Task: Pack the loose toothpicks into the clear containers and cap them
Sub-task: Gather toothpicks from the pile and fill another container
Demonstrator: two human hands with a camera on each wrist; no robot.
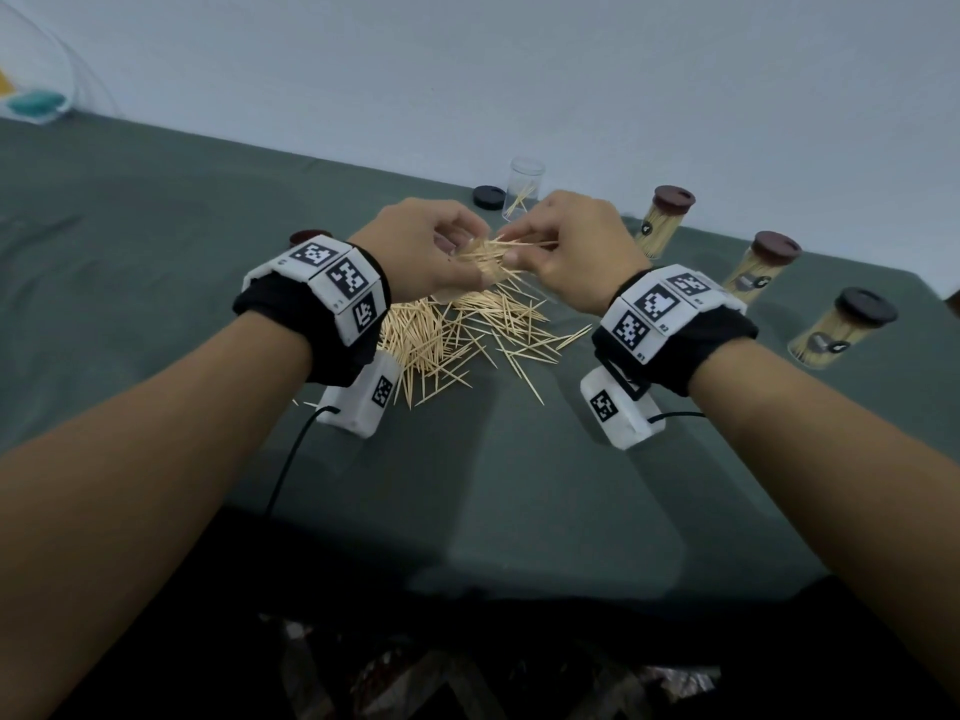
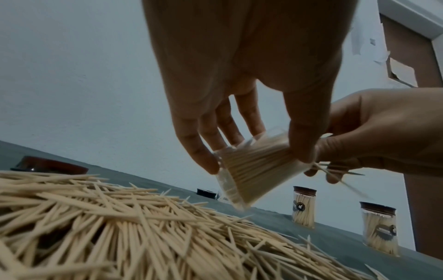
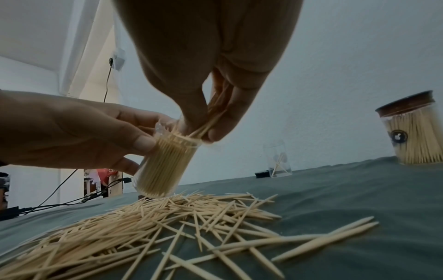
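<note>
Both forearms bare; each wrist carries a black fabric wrap (image 1: 291, 324) under a white segmented band (image 1: 332, 283) of black-and-white square markers, a white tagged camera block (image 1: 363, 397) beneath, and a thin black cable (image 1: 291, 459) trailing

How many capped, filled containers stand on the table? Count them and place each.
3, in a row along the table's right side: far one, middle one, nearest one. More may lie outside the view.

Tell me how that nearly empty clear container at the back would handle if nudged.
The nearly empty container looks tall and narrow, probably light with only a few toothpicks inside, so a nudge would likely tip it. Uncapped, it could spill them and roll.
</note>
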